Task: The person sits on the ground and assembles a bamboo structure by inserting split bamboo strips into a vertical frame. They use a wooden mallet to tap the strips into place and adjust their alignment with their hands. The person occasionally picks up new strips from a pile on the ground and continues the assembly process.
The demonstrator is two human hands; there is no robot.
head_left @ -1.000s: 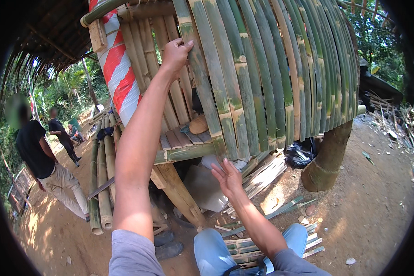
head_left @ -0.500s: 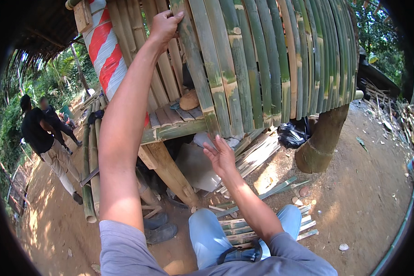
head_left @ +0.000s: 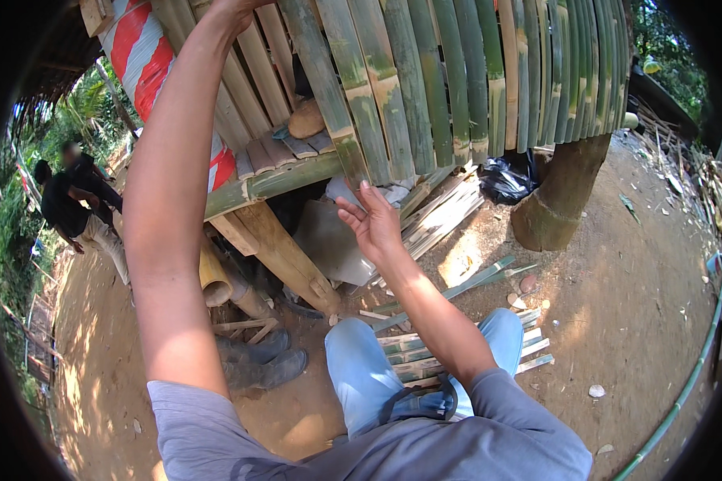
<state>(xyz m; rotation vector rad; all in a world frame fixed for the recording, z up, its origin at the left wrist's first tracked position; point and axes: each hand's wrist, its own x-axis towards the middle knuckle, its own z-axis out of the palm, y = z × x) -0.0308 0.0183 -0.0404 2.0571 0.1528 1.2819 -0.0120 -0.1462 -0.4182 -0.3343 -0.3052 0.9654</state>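
Observation:
A green bamboo slat [head_left: 326, 88] stands at the left end of a wall of similar upright slats [head_left: 437, 80]. My left hand [head_left: 239, 8] is at its upper part, cut off by the top edge of the picture; the fingers barely show, though the earlier frame has them closed round the slat's edge. At the slat's lower end, a fingertip of my right hand [head_left: 375, 224] touches it, palm turned up and fingers apart. Behind the slat, a horizontal bamboo beam [head_left: 285, 180] carries short boards, with a brown rounded object [head_left: 306, 120] resting there.
Wooden posts [head_left: 285, 256] and a thick bamboo stump [head_left: 555, 200] hold up the structure. Under it lie split strips [head_left: 445, 212] and a black plastic bag [head_left: 505, 183]. Cut slats [head_left: 413, 353] lie by my knees, dark boots [head_left: 269, 365] to the left. Two people [head_left: 76, 204] stand far left.
The view has shifted, so the structure sits higher and further left. My left hand has slid mostly out of the top edge. My right hand stays at the slat's lower end.

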